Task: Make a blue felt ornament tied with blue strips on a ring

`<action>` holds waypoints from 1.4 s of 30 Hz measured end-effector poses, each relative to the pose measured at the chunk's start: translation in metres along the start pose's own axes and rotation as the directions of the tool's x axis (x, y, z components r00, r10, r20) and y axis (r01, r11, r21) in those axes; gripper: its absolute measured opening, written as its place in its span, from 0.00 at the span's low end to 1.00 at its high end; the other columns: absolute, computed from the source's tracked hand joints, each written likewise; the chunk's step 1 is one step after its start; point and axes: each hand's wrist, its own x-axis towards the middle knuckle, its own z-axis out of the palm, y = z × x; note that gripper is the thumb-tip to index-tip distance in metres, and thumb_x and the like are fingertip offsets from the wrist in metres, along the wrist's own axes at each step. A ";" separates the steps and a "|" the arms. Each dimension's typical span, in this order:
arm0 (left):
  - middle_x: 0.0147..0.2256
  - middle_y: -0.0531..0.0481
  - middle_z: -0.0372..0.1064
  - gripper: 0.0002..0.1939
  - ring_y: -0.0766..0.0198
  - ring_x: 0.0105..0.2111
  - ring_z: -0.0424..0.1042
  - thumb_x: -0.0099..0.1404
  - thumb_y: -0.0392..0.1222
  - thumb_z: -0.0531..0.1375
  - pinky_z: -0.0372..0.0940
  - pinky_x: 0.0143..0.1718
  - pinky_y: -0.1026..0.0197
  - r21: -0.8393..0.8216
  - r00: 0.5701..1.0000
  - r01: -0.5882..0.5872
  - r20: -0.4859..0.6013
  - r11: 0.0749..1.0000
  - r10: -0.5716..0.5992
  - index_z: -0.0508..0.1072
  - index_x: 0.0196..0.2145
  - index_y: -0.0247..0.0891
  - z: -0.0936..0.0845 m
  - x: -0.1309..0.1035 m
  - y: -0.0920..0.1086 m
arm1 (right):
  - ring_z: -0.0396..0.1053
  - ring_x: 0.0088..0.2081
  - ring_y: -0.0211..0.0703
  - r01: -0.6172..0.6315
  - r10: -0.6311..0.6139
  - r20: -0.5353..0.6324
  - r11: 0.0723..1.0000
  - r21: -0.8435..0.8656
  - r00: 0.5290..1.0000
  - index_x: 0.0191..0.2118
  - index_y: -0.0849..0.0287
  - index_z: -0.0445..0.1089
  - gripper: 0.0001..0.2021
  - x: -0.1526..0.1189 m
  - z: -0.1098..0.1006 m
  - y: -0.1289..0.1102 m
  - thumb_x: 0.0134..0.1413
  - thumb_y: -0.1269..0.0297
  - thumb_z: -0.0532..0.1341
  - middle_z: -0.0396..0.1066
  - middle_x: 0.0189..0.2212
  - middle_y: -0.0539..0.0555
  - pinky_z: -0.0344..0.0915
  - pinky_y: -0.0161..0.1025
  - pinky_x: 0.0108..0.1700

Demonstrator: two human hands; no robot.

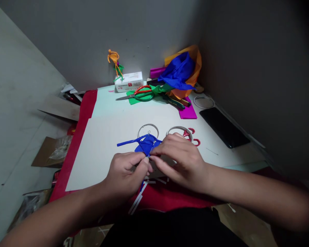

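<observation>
My left hand (126, 171) and my right hand (179, 159) meet over a small piece of blue crepe paper (145, 144) on a white sheet (103, 144). The fingertips of both hands pinch the near end of the blue paper. A thin blue strip (126, 142) sticks out to the left of it. Just behind the blue paper lies a wire ring (148, 127). A second wire ring (179, 129) shows above my right hand, partly hidden by my knuckles.
Red wire hooks (193, 135) lie right of the rings. A black phone (222, 127) and another ring (204, 102) sit at the right. At the back are scissors (139, 94), pliers (176, 102), a white box (128, 81), an orange wire figure (114, 63) and heaped coloured paper (182, 72).
</observation>
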 end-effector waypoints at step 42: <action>0.19 0.52 0.70 0.14 0.70 0.20 0.68 0.60 0.33 0.52 0.61 0.25 0.70 0.015 0.981 0.160 0.110 0.987 -0.161 0.73 0.20 0.33 -0.002 0.003 0.006 | 0.64 0.30 0.39 0.057 -0.067 0.124 0.994 0.090 0.990 0.36 0.66 0.69 0.06 0.004 -0.005 0.006 0.55 0.73 0.56 0.70 0.27 0.54 0.57 0.40 0.35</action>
